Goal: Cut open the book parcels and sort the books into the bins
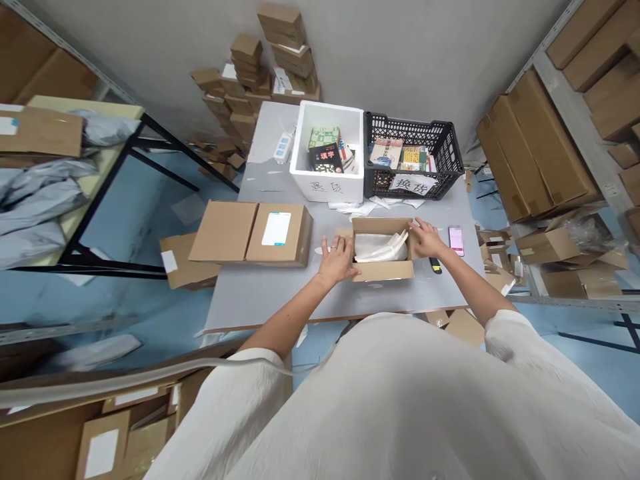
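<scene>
An opened cardboard box (384, 271) stands on the grey table in front of me, with white wrapping paper (376, 247) inside. On its left side lies my left hand (337, 260), fingers spread over the side flap. My right hand (424, 238) is at the box's right end, fingers apart and touching the flap there. What lies under the paper is hidden. A black and yellow box cutter (435, 265) rests just below my right hand, and a phone (456, 240) with a lit pink screen is further right.
Two closed cardboard boxes (225, 231) sit on the table's left. Behind are a white foam bin (327, 185) and a black plastic crate (445, 163), both with books. A power strip (283, 148) lies at the back left. Stacked boxes (290, 60) stand by the wall.
</scene>
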A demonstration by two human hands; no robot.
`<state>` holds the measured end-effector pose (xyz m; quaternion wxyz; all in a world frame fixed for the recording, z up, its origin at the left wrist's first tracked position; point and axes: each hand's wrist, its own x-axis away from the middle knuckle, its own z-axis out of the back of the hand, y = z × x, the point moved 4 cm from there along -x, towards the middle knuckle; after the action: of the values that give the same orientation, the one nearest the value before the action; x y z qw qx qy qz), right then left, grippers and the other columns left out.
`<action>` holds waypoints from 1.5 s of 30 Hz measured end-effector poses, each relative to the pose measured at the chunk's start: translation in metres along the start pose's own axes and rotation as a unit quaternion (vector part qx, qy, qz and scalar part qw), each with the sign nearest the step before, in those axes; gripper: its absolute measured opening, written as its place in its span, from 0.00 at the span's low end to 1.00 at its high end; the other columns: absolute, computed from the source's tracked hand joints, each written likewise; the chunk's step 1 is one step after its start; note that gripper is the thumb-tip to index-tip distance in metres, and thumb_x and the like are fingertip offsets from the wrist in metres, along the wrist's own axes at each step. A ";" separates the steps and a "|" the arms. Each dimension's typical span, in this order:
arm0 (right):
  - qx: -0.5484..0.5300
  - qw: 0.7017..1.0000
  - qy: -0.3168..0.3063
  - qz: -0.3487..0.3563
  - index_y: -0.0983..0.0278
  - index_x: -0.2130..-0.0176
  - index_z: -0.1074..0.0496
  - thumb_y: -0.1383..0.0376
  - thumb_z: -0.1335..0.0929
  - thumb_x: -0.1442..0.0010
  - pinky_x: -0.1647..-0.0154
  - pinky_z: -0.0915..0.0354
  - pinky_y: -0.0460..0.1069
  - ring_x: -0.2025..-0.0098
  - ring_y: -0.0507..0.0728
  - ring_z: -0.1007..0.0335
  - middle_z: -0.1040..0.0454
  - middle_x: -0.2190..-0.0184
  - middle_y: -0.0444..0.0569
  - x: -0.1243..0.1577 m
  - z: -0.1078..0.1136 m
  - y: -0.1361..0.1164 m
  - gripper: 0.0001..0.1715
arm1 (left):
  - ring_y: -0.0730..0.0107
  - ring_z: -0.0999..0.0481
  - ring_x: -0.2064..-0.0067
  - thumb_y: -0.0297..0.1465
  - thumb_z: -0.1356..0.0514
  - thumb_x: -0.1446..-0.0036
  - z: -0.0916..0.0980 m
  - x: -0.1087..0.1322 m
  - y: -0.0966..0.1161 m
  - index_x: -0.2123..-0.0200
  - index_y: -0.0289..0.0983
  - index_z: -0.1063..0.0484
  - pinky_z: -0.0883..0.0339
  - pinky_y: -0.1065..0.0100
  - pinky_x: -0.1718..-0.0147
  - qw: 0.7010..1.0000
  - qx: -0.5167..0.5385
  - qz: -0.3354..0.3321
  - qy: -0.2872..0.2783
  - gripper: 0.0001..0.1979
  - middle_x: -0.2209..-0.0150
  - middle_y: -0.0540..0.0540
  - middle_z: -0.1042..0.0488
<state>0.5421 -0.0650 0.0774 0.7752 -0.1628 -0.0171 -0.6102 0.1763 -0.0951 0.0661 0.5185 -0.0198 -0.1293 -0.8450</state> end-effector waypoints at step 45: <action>0.178 0.965 -0.066 0.183 0.67 0.40 0.18 0.75 0.40 0.25 0.41 0.44 0.63 0.44 0.72 0.34 0.17 0.47 0.65 -0.011 0.000 -0.126 0.28 | 0.24 0.49 0.17 0.58 0.22 0.49 -0.024 -0.053 -0.027 0.13 0.45 0.78 0.44 0.39 0.29 0.985 0.123 -0.084 -0.084 0.81 0.13 0.25 0.66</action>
<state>0.4196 -0.0805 0.1042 0.8873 -0.0625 -0.1461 -0.4329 0.1799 -0.0430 0.0290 0.4311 -0.0159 -0.2768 -0.8587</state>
